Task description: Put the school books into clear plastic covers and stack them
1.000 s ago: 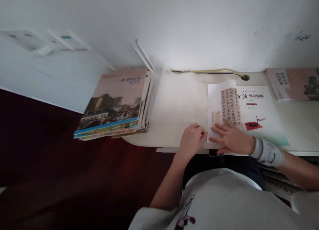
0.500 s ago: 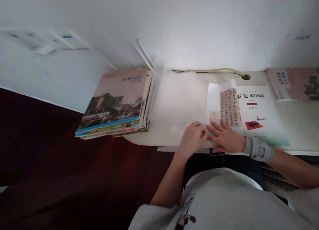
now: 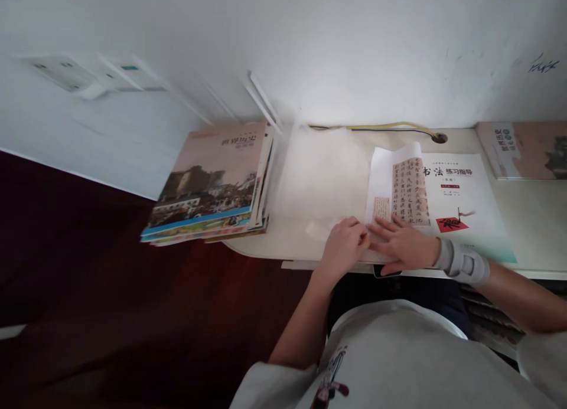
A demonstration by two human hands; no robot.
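A: Nearest the camera: the person's grey printed shirt (image 3: 390, 356), both forearms reaching forward to the pale desk (image 3: 531, 220).

B: Left hand?

A: The left hand (image 3: 343, 249) is curled, fingers bent in at the near desk edge, fingertips on the thin translucent white paper sheet (image 3: 321, 185). Whether the grip actually pinches the sheet cannot be told; the fingertips hide it.

B: Right hand?

A: The right hand (image 3: 405, 246) lies flat, fingers spread and open, pressing down on the lower edge of the white folded page with columns of brown calligraphy (image 3: 401, 187). It holds nothing closed in the grip. A grey wrist brace (image 3: 463, 262) wraps that wrist. The two hands touch or nearly touch at the fingertips.

B: Position of the page?

A: It lies on the left part of the white calligraphy workbook with a red emblem (image 3: 460, 196), just right of the translucent sheet, near the front desk edge.

B: Farther back?

A: To the left, a stack of textbooks with a pink illustrated cover (image 3: 212, 179) overhangs the desk edge. At far right, another pink book (image 3: 527, 149). Along the wall, a yellow cable (image 3: 381, 126) runs to a hole in the desk.
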